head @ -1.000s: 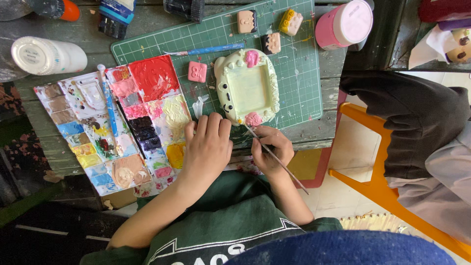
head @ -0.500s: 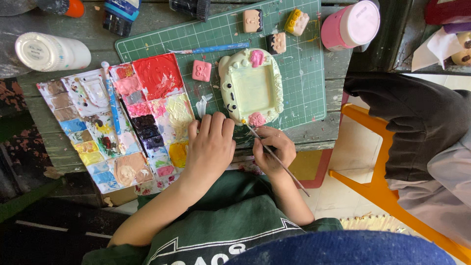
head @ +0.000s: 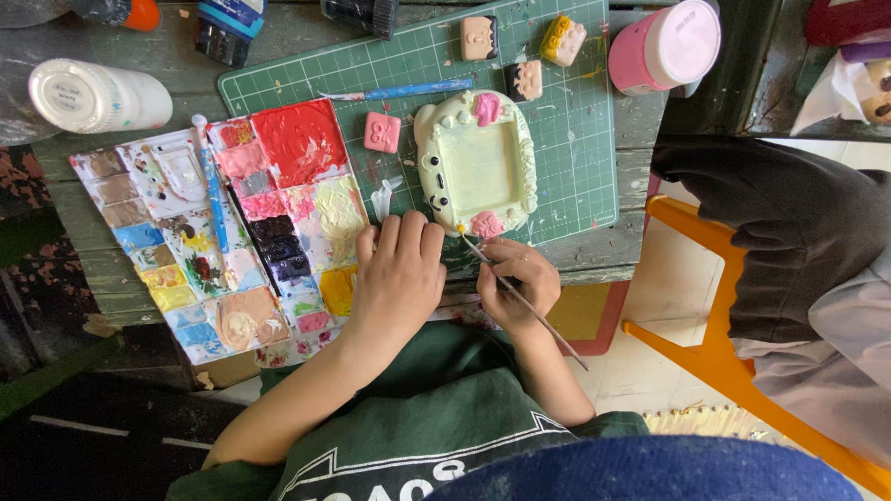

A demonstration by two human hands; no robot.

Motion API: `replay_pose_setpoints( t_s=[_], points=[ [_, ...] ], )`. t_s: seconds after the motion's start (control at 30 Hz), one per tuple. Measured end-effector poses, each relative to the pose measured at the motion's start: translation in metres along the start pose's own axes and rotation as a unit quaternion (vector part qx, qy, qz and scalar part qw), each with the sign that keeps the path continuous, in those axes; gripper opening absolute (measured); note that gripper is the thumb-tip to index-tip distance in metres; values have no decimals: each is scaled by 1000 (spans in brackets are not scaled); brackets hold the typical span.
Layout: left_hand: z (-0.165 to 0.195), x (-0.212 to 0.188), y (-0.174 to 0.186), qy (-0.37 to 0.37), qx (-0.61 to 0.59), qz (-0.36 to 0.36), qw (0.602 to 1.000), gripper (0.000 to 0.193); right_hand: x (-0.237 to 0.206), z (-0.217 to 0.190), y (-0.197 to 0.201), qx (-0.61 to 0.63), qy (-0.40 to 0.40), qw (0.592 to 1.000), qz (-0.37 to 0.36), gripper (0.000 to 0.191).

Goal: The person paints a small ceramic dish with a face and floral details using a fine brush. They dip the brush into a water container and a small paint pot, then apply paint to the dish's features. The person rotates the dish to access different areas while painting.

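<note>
A pale yellow plaster frame (head: pixel 476 165) with pink decorations lies on a green cutting mat (head: pixel 575 139). My right hand (head: pixel 520 283) holds a thin paintbrush (head: pixel 524 301), whose tip touches the frame's near edge beside a pink flower. My left hand (head: pixel 399 274) rests flat on the table edge just left of the frame, fingers together, holding nothing. A paint palette (head: pixel 223 227) smeared with red, yellow, blue and dark colours lies to the left of my left hand.
Small painted plaster pieces (head: pixel 381 132) (head: pixel 479 37) (head: pixel 564 39) sit on the mat with a blue brush (head: pixel 408 91). A pink cup (head: pixel 666 44) stands at the right, a white bottle (head: pixel 93 96) at the left. Another person's dark sleeve (head: pixel 780 223) and an orange chair (head: pixel 715 325) are at the right.
The view has shifted slightly. My right hand has brought the brush tip up to the frame's near edge. My left hand has stayed in place.
</note>
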State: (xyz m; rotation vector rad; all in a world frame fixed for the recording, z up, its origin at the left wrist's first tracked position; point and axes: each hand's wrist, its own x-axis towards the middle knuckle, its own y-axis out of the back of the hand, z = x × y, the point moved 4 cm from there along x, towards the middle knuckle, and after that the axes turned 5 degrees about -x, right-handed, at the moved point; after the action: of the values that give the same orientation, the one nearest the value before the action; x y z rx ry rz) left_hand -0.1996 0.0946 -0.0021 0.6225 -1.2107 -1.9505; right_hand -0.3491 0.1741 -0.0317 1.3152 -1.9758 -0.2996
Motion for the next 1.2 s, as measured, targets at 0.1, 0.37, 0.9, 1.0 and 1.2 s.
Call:
replay_pose_setpoints(
  t_s=[0.1, 0.37, 0.9, 1.0, 1.2],
  points=[
    [0, 0, 0, 1, -1, 0, 1000, 23, 1, 0, 0, -2, -1, 1000, -5, 29],
    [0, 1, -1, -1, -2, 4, 1000, 24, -1, 2, 1, 9, -24, 1000, -3, 30],
    [0, 1, 1, -3, -9, 15, 1000, 21, -6, 47, 41, 254, -196, 923, 213, 10],
    [4, 3, -3, -21, -28, 23, 999, 23, 23, 57, 47, 160, -203, 953, 157, 11],
    [31, 11, -17, -86, -119, 14, 989, 30, 48, 55, 45, 119, -186, 958, 186, 13]
  ],
)
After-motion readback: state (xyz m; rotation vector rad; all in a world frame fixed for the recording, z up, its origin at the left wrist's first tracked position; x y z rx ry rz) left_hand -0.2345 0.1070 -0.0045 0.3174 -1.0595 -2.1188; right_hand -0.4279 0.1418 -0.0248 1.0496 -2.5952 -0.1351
